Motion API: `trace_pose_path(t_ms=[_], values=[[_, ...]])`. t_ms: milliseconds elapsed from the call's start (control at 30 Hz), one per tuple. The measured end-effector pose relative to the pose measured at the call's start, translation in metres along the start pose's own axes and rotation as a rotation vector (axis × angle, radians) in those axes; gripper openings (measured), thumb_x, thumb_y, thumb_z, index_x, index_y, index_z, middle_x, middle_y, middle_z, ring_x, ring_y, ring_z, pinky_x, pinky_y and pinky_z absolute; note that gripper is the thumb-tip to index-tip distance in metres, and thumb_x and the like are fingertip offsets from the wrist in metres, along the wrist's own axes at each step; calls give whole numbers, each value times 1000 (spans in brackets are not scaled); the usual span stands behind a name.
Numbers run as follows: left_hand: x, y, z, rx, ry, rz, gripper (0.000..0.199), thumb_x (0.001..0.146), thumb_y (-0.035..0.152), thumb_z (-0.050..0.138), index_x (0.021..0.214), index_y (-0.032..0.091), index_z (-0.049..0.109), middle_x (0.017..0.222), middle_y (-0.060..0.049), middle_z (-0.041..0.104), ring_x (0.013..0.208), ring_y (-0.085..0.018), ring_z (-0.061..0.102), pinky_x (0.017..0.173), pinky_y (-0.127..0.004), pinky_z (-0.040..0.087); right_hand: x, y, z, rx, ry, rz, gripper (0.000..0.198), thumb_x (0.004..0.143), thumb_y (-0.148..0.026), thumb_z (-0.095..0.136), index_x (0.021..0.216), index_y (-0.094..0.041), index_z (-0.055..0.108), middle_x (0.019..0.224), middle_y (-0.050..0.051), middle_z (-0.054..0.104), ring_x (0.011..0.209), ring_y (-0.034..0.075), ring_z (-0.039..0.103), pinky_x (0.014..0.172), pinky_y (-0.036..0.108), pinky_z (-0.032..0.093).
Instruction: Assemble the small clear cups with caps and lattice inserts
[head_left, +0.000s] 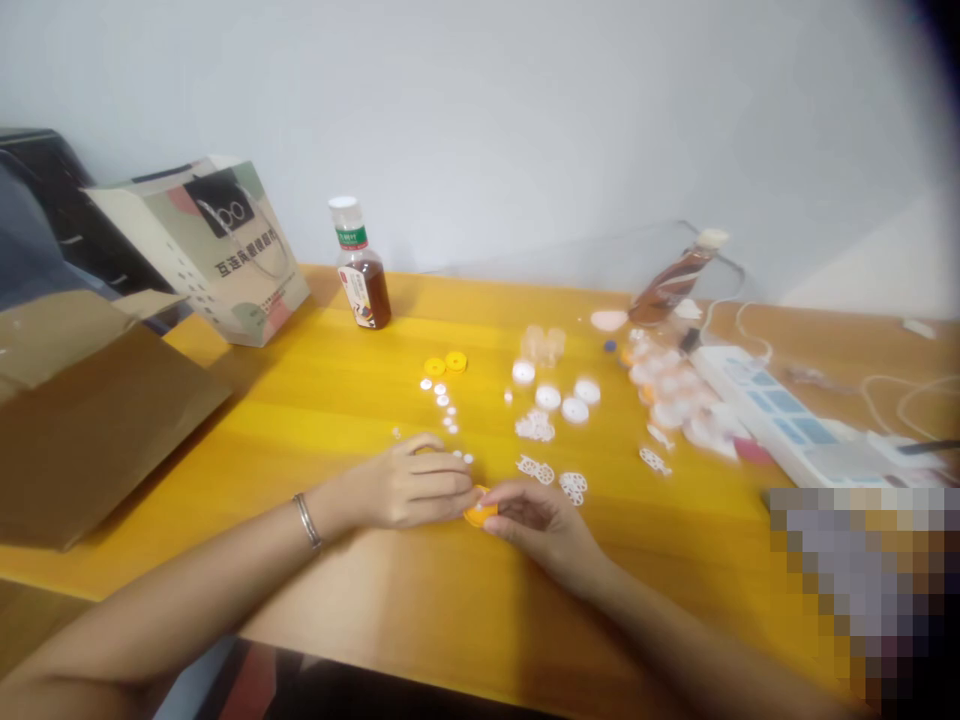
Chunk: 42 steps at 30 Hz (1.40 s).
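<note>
Near the front edge of the table [420,590], a small orange disc [480,516] sits between the tips of two hands. The right hand [547,525] pinches it from the right: the first finger is at the top of the disc and the thumb is lower down, with just a narrow gap between them. The left hand [427,487] comes in from the other side, palm down, with its fingers bent and their tips at the disc's left edge. Its thumb is hidden, so I cannot tell if it grips too. A shiny band [307,521] goes around the left wrist.

Just past the left fingers lie little white dots [469,459], and more of them run in a line up to two yellow wheels [445,363] that lie side by side. Past the right hand are flat white cutouts [574,488] with holes in them. Behind those lie four white wheels [548,397], and then some see-through cups [543,346], all blurry.

Farther right, a white power strip [765,395] lies beside a blurry heap of bits. A brown bottle [671,280] leans behind them. At the back left stands another bottle [371,295] with a white cap, then a paper bag [210,255], and nearer, a big brown box [97,440].
</note>
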<state>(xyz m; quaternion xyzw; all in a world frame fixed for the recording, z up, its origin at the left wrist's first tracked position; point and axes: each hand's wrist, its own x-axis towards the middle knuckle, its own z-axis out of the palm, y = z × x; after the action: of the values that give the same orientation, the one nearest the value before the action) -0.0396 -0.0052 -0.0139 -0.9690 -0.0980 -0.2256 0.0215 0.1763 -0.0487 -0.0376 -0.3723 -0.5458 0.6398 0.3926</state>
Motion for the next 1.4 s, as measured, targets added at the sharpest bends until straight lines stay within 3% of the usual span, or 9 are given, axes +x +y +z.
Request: trace_pose_path(t_ms=[633, 867, 1200, 1300, 1400], values=[[3, 1, -4, 95, 27, 147, 22, 84, 10, 48, 105, 12, 54, 100, -5, 65, 107, -15, 51, 88, -33, 41, 0, -5, -1, -45, -69, -52, 8, 70, -25, 66, 77, -21, 67, 76, 1, 64, 73, 14, 58, 69, 26, 47], [-1, -1, 2, -36, 52, -25, 29, 81, 15, 54, 110, 17, 52, 101, -4, 64, 104, -14, 53, 85, -32, 42, 0, 1, 0, 145, -33, -28, 28, 67, -19, 69, 91, -25, 57, 80, -1, 64, 75, 11, 61, 72, 25, 49], [-4, -6, 13, -215, 131, -158, 37, 79, 13, 53, 116, 20, 50, 99, -6, 63, 98, -16, 54, 81, -33, 45, 4, 2, -3, 72, 34, 30, 27, 68, -22, 68, 91, -22, 55, 83, 0, 63, 79, 12, 60, 77, 27, 48], [2, 2, 15, -372, 217, -333, 34, 80, 15, 51, 114, 18, 52, 99, -8, 62, 91, -16, 56, 78, -32, 47, 4, 3, -3, 62, 48, 33, 27, 68, -22, 68, 91, -23, 54, 83, 0, 63, 79, 11, 60, 77, 27, 47], [11, 14, 18, -575, 241, -642, 25, 81, 21, 51, 105, 15, 57, 93, -8, 63, 81, -13, 58, 72, -27, 47, 4, 4, -2, 58, 45, 37, 26, 69, -21, 67, 91, -23, 54, 83, -1, 63, 80, 11, 60, 78, 26, 47]])
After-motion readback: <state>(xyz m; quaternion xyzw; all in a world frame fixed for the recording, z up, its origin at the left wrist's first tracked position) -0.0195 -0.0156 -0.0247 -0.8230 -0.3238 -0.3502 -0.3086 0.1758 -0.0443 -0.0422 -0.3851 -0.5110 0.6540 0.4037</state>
